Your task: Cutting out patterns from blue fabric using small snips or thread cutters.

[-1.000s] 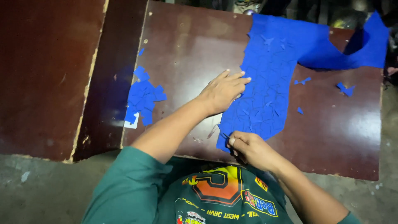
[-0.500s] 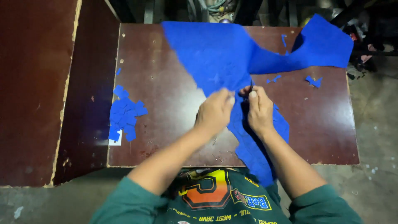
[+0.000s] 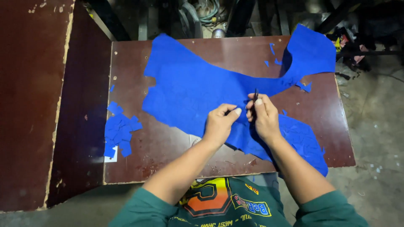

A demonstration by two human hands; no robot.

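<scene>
Head view: blue sheet [image 3: 189, 90] across worktop [image 3: 168, 151] middle; left hand [image 3: 219, 125] fingers pinch its edge; right hand [image 3: 263, 115] fingers closed around dark tool [image 3: 255, 94]; cut scraps [image 3: 120, 133] near left edge.

A pile of small blue scraps [image 3: 120, 134] lies on the brown bench [image 3: 168, 147], well to the left of the fingers. Beyond the fingers, more blue bits [image 3: 272, 54] dot the far edge, and grey hoses [image 3: 206, 14] sit behind the bench.
</scene>
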